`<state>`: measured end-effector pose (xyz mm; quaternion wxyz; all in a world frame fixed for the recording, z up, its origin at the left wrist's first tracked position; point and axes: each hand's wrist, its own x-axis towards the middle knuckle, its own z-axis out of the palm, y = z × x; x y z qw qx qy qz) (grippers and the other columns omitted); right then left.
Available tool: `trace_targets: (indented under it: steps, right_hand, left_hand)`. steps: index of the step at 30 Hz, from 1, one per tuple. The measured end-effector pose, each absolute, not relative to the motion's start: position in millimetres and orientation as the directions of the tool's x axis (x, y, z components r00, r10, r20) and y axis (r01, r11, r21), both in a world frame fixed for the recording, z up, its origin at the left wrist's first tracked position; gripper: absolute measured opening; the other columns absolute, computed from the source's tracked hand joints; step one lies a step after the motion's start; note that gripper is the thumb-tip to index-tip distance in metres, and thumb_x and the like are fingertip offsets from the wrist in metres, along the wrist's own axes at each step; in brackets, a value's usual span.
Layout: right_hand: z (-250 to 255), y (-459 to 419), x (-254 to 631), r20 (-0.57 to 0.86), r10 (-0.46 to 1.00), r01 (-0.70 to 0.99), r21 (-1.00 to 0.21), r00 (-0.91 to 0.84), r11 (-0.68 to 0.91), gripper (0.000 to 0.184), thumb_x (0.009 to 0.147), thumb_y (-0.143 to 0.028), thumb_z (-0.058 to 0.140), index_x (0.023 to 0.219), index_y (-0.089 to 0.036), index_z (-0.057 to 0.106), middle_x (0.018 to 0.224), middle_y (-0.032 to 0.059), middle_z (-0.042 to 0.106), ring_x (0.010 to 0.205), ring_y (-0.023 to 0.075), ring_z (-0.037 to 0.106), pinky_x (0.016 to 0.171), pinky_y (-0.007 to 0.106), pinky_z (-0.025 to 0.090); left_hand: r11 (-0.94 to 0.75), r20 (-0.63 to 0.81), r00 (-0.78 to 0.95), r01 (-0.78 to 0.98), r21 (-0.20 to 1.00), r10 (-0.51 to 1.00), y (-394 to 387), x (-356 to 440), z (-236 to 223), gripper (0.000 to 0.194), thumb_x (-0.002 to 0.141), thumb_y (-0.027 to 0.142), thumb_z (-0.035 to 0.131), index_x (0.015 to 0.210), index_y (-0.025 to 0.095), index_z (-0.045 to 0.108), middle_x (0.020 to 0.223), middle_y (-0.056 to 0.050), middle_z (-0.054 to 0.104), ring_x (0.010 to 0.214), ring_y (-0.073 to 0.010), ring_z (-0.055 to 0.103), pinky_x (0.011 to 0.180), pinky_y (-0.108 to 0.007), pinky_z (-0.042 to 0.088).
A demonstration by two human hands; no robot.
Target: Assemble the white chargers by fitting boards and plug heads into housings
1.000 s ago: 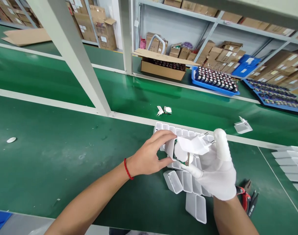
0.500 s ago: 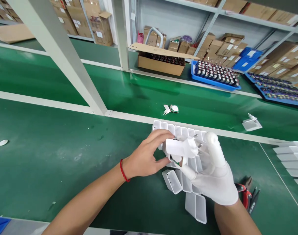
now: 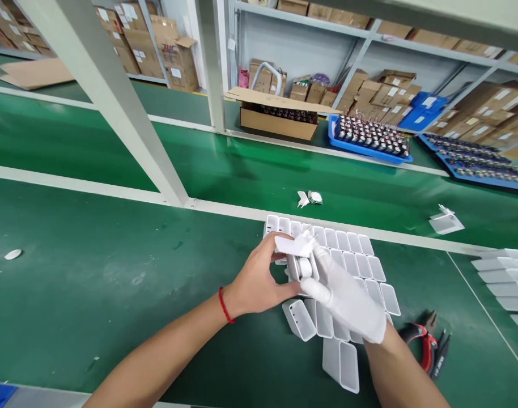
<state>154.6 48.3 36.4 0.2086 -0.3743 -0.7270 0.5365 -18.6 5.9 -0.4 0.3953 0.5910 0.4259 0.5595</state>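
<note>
Hands meet over rows of white plastic shells (image 3: 361, 266): a white plastic plug piece (image 3: 293, 245) is pinched closed between the bare left hand (image 3: 259, 277) and white-gloved right hand (image 3: 348, 297).

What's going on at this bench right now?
A person at a green workbench holds a white plug-type charger piece between both hands: the bare left hand grips it from the left and the white-gloved right hand steadies it from the right. It is held just above rows of empty white plastic shells. Red-handled pliers lie to the right.
</note>
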Motion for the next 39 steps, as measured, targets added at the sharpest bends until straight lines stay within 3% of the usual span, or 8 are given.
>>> trace_targets:
  steps: [6, 11, 15, 23, 29, 34, 36, 39]
  right_hand:
    - [32, 42, 144, -0.128, 0.833, 0.256, -0.967, -0.538, 0.016, 0.068, 0.091, -0.058, 0.054, 0.151, -0.032, 0.034, 0.151, 0.0048, 0.045, 0.143, 0.0292, 0.034, 0.119, 0.053, 0.026]
    - [31, 37, 140, -0.119, 0.877, 0.269, -0.963, -0.466, 0.012, 0.071, 0.085, -0.061, 0.061, 0.147, -0.032, 0.042, 0.143, 0.0049, 0.055, 0.130, 0.0321, 0.051, 0.114, 0.056, 0.036]
    - [31, 38, 134, -0.041, 0.933, 0.162, -0.987, -0.357, 0.019, 0.058, 0.083, -0.058, 0.065, 0.133, -0.029, 0.061, 0.133, 0.0035, 0.063, 0.126, 0.0304, 0.056, 0.110, 0.049, 0.044]
    - [28, 46, 132, -0.057, 0.962, 0.031, -0.998, -0.267, -0.051, 0.049, 0.071, -0.057, 0.076, 0.110, -0.028, 0.075, 0.112, 0.0029, 0.074, 0.103, 0.0301, 0.068, 0.093, 0.046, 0.056]
    - [22, 54, 137, -0.152, 0.934, 0.038, -0.988, -0.324, -0.147, 0.062, 0.075, -0.067, 0.068, 0.118, -0.021, 0.071, 0.086, 0.0060, 0.075, 0.060, 0.0188, 0.064, 0.058, 0.035, 0.056]
    - [27, 53, 140, -0.180, 0.909, 0.081, -0.984, -0.375, -0.161, 0.066, 0.080, -0.076, 0.053, 0.115, -0.023, 0.071, 0.100, 0.0084, 0.074, 0.084, 0.0242, 0.068, 0.075, 0.038, 0.058]
    - [29, 54, 141, -0.191, 0.900, 0.119, -0.981, -0.393, -0.156, 0.062, 0.077, -0.074, 0.060, 0.114, -0.026, 0.070, 0.108, 0.0070, 0.072, 0.095, 0.0254, 0.067, 0.085, 0.039, 0.055]
    - [32, 72, 141, -0.229, 0.886, 0.222, -0.964, -0.402, -0.149, 0.063, 0.072, -0.072, 0.067, 0.114, -0.025, 0.069, 0.106, 0.0070, 0.072, 0.094, 0.0257, 0.067, 0.081, 0.039, 0.056]
  left_hand:
    - [-0.260, 0.254, 0.106, 0.048, 0.964, 0.961, 4, -31, 13, 0.096, 0.066, 0.029, 0.085, 0.145, 0.028, 0.029, 0.133, -0.011, 0.051, 0.124, -0.0271, 0.052, 0.107, -0.044, 0.047]
    - [-0.290, 0.293, -0.044, 0.068, 0.955, 0.955, -4, -26, 22, 0.029, 0.087, 0.029, 0.067, 0.113, 0.023, 0.055, 0.121, -0.008, 0.061, 0.112, -0.0218, 0.061, 0.095, -0.036, 0.053]
    - [-0.334, 0.338, -0.080, 0.068, 0.940, 0.938, -9, -17, 19, 0.008, 0.092, 0.022, 0.058, 0.098, 0.022, 0.053, 0.123, -0.009, 0.060, 0.106, -0.0180, 0.063, 0.074, -0.024, 0.055]
    - [-0.430, 0.441, -0.136, 0.105, 0.897, 0.887, -12, -5, 12, 0.015, 0.087, 0.016, 0.061, 0.098, 0.020, 0.051, 0.129, -0.014, 0.060, 0.119, -0.0221, 0.061, 0.082, -0.029, 0.057]
    - [-0.400, 0.399, -0.165, 0.029, 0.916, 0.902, -3, -3, 1, 0.014, 0.085, 0.015, 0.062, 0.091, 0.020, 0.050, 0.135, -0.014, 0.058, 0.126, -0.0236, 0.058, 0.091, -0.034, 0.059]
    - [-0.413, 0.413, -0.138, 0.026, 0.910, 0.900, -3, -2, 1, 0.011, 0.085, 0.014, 0.063, 0.087, 0.019, 0.054, 0.133, -0.014, 0.061, 0.126, -0.0241, 0.058, 0.093, -0.034, 0.058]
    - [-0.411, 0.417, -0.102, 0.070, 0.909, 0.903, -3, -4, 2, 0.008, 0.085, 0.016, 0.063, 0.085, 0.020, 0.056, 0.132, -0.013, 0.061, 0.126, -0.0243, 0.058, 0.099, -0.037, 0.055]
    - [-0.370, 0.386, -0.085, 0.160, 0.915, 0.918, -2, -11, 2, 0.016, 0.084, 0.022, 0.068, 0.098, 0.022, 0.062, 0.142, -0.011, 0.052, 0.133, -0.0271, 0.051, 0.107, -0.045, 0.049]
